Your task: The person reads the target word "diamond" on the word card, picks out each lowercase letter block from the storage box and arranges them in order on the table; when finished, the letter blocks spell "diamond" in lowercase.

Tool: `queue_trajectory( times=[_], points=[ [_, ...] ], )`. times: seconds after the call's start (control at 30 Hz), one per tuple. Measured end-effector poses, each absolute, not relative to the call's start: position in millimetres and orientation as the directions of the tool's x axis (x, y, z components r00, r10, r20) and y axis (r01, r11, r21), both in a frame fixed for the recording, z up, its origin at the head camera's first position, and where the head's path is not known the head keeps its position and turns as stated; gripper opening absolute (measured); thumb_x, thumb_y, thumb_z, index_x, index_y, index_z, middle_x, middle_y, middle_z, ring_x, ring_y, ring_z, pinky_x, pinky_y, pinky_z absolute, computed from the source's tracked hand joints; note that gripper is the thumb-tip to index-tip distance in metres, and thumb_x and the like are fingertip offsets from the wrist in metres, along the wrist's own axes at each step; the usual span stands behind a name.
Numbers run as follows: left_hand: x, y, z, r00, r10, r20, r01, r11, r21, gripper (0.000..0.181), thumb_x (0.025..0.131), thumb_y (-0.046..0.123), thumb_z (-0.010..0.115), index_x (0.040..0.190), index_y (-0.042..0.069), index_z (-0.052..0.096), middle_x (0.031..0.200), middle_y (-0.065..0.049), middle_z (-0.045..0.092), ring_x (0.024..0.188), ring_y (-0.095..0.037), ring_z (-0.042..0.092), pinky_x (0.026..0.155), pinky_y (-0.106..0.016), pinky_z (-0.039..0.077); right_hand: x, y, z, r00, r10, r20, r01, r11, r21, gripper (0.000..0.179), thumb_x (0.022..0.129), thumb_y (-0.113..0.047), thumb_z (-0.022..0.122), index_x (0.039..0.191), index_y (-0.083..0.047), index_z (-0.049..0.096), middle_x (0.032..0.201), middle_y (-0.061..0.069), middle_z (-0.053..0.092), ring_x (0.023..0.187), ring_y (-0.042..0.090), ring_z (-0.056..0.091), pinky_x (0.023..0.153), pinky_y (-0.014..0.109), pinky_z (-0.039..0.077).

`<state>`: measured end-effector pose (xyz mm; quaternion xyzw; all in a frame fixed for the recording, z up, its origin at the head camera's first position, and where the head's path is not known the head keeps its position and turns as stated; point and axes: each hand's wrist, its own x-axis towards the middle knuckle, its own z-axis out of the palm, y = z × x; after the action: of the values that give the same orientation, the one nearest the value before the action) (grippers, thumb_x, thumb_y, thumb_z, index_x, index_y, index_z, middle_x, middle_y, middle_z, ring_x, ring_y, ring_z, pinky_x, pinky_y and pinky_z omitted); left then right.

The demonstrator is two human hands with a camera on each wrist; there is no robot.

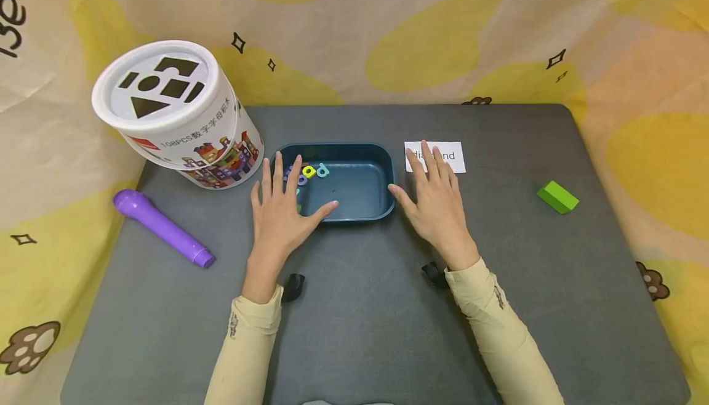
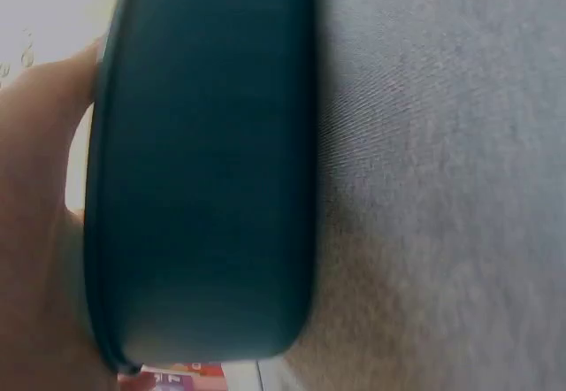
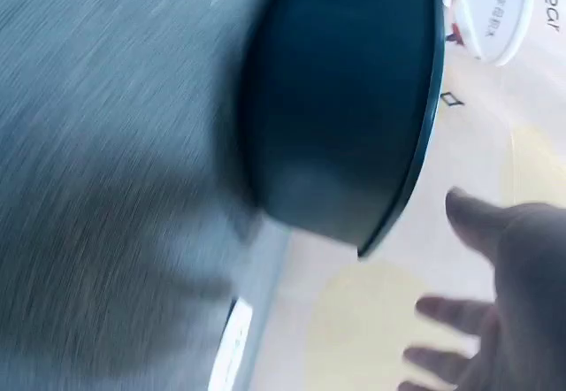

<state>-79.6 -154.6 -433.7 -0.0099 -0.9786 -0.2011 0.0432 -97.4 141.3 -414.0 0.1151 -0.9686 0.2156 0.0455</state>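
Note:
A dark teal tray [image 1: 354, 186] lies in the middle of the table in the head view. Small plastic letters, among them a yellow one [image 1: 309, 172] and a light-blue one [image 1: 322, 170], are at its left end, partly hidden by my left hand [image 1: 279, 220]. That hand spreads its straight fingers over the tray's left end, thumb pointing right. My right hand [image 1: 434, 208] is at the tray's right side, fingers extended over a white word card [image 1: 454, 157] and covering the middle of its print. In the right wrist view its thumb [image 3: 478, 223] is apart from the tray wall.
A white lidded bucket [image 1: 221, 140] with shaped holes stands at the back left. In front of it lies a purple microphone-shaped toy [image 1: 160, 226]. A green block [image 1: 557, 197] sits on the right of the grey table [image 1: 360, 331]. Patterned cloth [image 1: 332, 36] hangs behind.

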Motion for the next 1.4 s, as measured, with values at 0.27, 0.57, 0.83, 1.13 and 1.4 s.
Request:
queue_trajectory(
  times=[0.27,0.57,0.83,1.13,1.4],
  points=[
    [-72.9,-170.8,-435.4,-0.999,-0.040,0.014,-0.027,0.858,0.513,0.136,0.075,0.088,0.071,0.173,0.021,0.005,0.181,-0.006,-0.002,0.166,-0.039,0.006,0.121,-0.072,0.017,-108.7,95.5,-421.2,-0.850,-0.473,0.232,-0.527,0.745,-0.410,0.050,0.102,-0.024,0.074,0.147,-0.006,0.061,0.147,0.014,0.062,0.133,0.033,0.057,0.110,0.050,0.048],
    [-72.6,-175.4,-437.3,-0.997,-0.072,-0.024,-0.074,0.840,0.537,0.148,0.071,0.089,0.074,0.172,0.011,-0.001,0.181,-0.009,0.001,0.162,-0.042,0.019,0.122,-0.067,0.022,-136.8,50.7,-421.5,-0.842,-0.533,-0.087,-0.435,0.764,-0.477,0.063,0.103,-0.027,0.072,0.160,-0.014,0.049,0.161,0.012,0.053,0.148,0.030,0.052,0.120,0.048,0.045],
    [-70.8,-175.2,-438.2,-0.995,-0.093,-0.028,-0.094,0.832,0.546,0.147,0.071,0.087,0.076,0.172,0.014,0.000,0.181,-0.007,0.003,0.162,-0.042,0.021,0.124,-0.068,0.022,-161.7,32.7,-434.6,-0.799,-0.583,-0.146,-0.460,0.750,-0.475,0.071,0.106,-0.028,0.068,0.168,-0.028,0.033,0.153,0.009,0.051,0.132,0.028,0.052,0.111,0.046,0.049],
    [-69.8,-174.6,-438.0,-0.994,-0.098,-0.040,-0.104,0.828,0.552,0.146,0.071,0.087,0.076,0.172,0.015,-0.002,0.181,-0.007,0.002,0.161,-0.042,0.021,0.124,-0.069,0.021,-167.5,29.6,-435.7,-0.810,-0.563,-0.162,-0.448,0.773,-0.449,0.052,0.109,-0.023,0.062,0.160,-0.028,0.051,0.145,0.005,0.053,0.121,0.024,0.052,0.101,0.043,0.052],
    [-69.7,-173.0,-437.2,-0.994,-0.101,-0.051,-0.112,0.826,0.552,0.146,0.071,0.087,0.076,0.172,0.016,-0.003,0.181,-0.007,0.001,0.161,-0.042,0.021,0.124,-0.069,0.021,-164.7,30.0,-437.9,-0.829,-0.555,-0.075,-0.491,0.784,-0.380,0.032,0.105,-0.025,0.069,0.136,-0.018,0.067,0.129,0.007,0.066,0.112,0.024,0.063,0.097,0.041,0.056]
  ],
)
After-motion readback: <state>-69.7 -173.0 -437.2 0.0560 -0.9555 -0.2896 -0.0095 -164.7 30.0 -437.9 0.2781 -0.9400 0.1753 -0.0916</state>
